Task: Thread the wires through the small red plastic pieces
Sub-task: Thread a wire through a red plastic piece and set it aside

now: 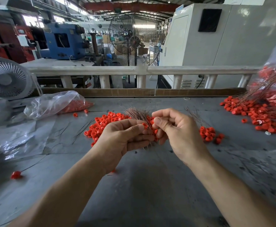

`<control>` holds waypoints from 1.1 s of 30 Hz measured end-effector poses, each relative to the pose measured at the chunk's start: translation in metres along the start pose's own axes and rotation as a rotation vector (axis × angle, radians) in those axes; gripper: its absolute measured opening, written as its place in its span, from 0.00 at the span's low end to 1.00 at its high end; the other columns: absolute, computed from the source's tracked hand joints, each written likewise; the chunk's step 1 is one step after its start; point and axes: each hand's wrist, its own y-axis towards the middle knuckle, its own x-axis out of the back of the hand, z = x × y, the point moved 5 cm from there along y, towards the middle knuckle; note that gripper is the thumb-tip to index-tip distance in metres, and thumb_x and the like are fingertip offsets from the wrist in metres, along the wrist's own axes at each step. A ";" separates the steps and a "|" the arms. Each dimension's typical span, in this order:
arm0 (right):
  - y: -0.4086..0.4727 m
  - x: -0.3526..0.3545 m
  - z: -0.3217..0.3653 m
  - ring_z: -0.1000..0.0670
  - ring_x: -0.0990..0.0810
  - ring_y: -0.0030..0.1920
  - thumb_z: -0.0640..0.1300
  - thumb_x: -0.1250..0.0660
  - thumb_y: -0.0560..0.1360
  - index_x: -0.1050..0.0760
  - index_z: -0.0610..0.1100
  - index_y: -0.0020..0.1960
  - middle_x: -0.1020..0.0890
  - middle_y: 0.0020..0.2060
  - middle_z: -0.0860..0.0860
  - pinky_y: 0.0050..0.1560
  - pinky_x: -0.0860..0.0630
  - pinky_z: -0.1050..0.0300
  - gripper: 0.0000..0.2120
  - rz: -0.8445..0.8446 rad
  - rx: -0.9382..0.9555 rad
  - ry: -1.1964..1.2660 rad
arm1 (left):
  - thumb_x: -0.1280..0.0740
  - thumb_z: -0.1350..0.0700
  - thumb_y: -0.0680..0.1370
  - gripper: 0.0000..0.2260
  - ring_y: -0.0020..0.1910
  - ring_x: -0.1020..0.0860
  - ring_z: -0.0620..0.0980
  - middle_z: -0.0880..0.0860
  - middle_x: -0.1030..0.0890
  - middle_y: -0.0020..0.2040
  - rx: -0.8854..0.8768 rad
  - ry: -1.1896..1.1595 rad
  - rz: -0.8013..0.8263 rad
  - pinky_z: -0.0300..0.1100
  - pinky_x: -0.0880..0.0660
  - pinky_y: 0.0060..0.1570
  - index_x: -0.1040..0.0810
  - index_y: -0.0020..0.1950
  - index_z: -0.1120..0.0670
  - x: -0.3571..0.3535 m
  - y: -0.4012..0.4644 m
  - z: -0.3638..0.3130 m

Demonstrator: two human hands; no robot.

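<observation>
My left hand (pixel 125 138) pinches a small red plastic piece (pixel 145 125) between thumb and forefinger and also holds a bundle of thin copper wires (pixel 136 114) that fans upward behind it. My right hand (pixel 174 130) is close on the right, its thumb and forefinger pinched together beside the red piece; the wire between them is too thin to make out. A loose heap of red pieces (pixel 104 125) lies on the grey table (pixel 150 185) just behind both hands.
A smaller clump of red pieces (pixel 208 134) lies right of my right hand. Finished pieces with wires pile at the far right (pixel 263 112) under a plastic bag. Another bag of red pieces (pixel 57 104) and a small fan (pixel 6 77) sit at left. One wired piece (pixel 16 174) lies near left.
</observation>
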 end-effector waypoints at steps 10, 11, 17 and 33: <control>0.000 0.003 0.001 0.51 0.20 0.33 0.36 0.28 0.77 0.17 0.45 0.51 0.16 0.35 0.44 0.31 0.20 0.54 0.06 -0.016 -0.026 0.078 | 0.28 0.59 0.72 0.16 0.48 0.14 0.58 0.63 0.14 0.48 -0.017 -0.006 0.004 0.44 0.16 0.45 0.20 0.57 0.64 0.000 0.001 0.001; -0.001 0.002 0.001 0.52 0.19 0.33 0.35 0.27 0.77 0.17 0.45 0.52 0.17 0.34 0.46 0.32 0.20 0.54 0.07 -0.016 -0.028 0.063 | 0.28 0.59 0.72 0.16 0.48 0.14 0.58 0.63 0.14 0.48 -0.020 -0.004 0.002 0.44 0.16 0.45 0.20 0.57 0.64 0.000 0.001 0.001; -0.003 0.003 0.006 0.54 0.20 0.33 0.39 0.29 0.79 0.14 0.48 0.51 0.15 0.34 0.52 0.34 0.19 0.58 0.07 -0.003 0.028 -0.037 | 0.29 0.59 0.73 0.16 0.48 0.13 0.57 0.63 0.14 0.49 -0.035 0.023 0.006 0.44 0.16 0.45 0.20 0.58 0.64 -0.001 0.001 0.001; -0.006 -0.004 0.016 0.58 0.17 0.47 0.39 0.24 0.74 0.14 0.51 0.46 0.15 0.41 0.57 0.48 0.24 0.68 0.06 0.002 0.171 -0.254 | 0.30 0.59 0.75 0.14 0.48 0.14 0.57 0.63 0.14 0.49 -0.095 0.163 -0.014 0.45 0.16 0.49 0.19 0.58 0.64 -0.003 0.000 -0.001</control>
